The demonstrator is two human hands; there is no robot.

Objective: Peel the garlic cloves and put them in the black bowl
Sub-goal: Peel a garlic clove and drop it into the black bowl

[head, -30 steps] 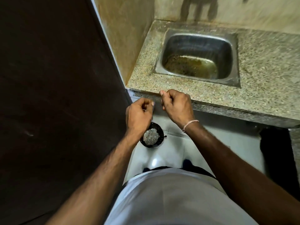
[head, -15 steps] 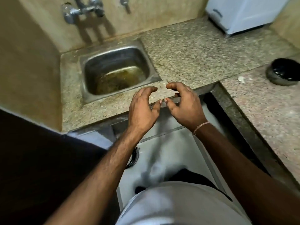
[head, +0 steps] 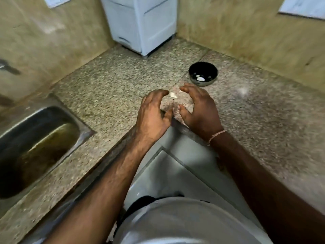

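a black bowl (head: 203, 73) is seen on the granite counter (head: 114, 81), just beyond the hands, with at least one pale piece (head: 200, 78) lying in it, judged to be a peeled clove, so the task is judged partly done. a small white bit (head: 173, 94) is seen on the counter between the fingertips of both hands; whether it is a clove or a scrap of skin cannot be told from the blur. the left hand (head: 153, 114) is held over the counter edge with fingers loosely curled, nothing gripped. the right hand (head: 199, 110) is likewise relaxed and empty, a thread band (head: 217, 136) worn at the wrist. what is left is judged to be picking up and peeling whatever remains, then dropping it into the bowl. a steel sink (head: 35, 143) with murky water is set at the left, and a white appliance (head: 140, 23) stands in the far corner. nothing is seen blocking the short path to the bowl.
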